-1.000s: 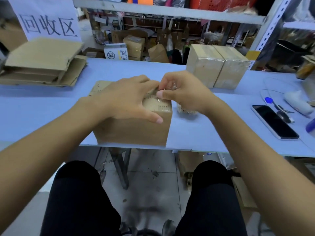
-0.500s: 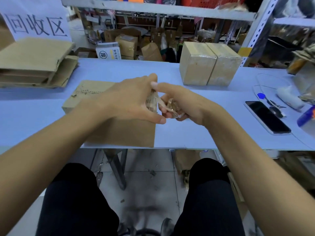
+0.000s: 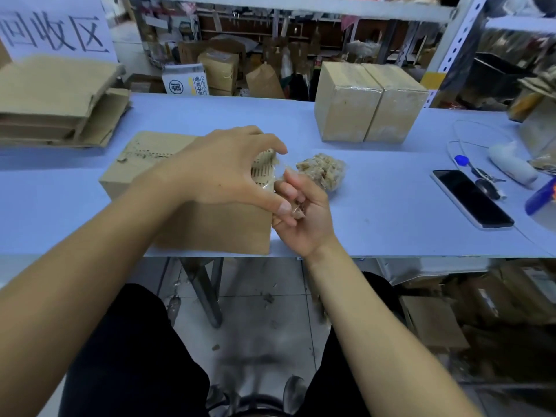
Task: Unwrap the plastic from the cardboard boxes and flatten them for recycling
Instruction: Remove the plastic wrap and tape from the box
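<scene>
Cardboard box sitting at the near edge of the blue table, front face hanging right at the lip. Top surface pretty chewed up, torn paper layer showing along the far-left part.

Left hand draped over the right end of the box top, fingers curled down over the far-right corner, thumb pressed along the right front edge. Looks like gripping the box itself, holding it steady.

Right hand just off the box's right side, palm turned up, fingers curled in and pinching a strip of clear plastic wrap. Strip runs from those fingers up to the box's top right corner, right under the left fingertips. So the film sits between the two hands, one end at the box, the other bunched in the right palm with bits of brown paper stuck to it.

Crumpled wad of plastic lying on the table just beyond the right hand, not touching it.

Two wrapped boxes side by side, touching, further back. Stack of flattened cardboard far left under a paper sign. Phone face up on the right, well apart from the hands.
</scene>
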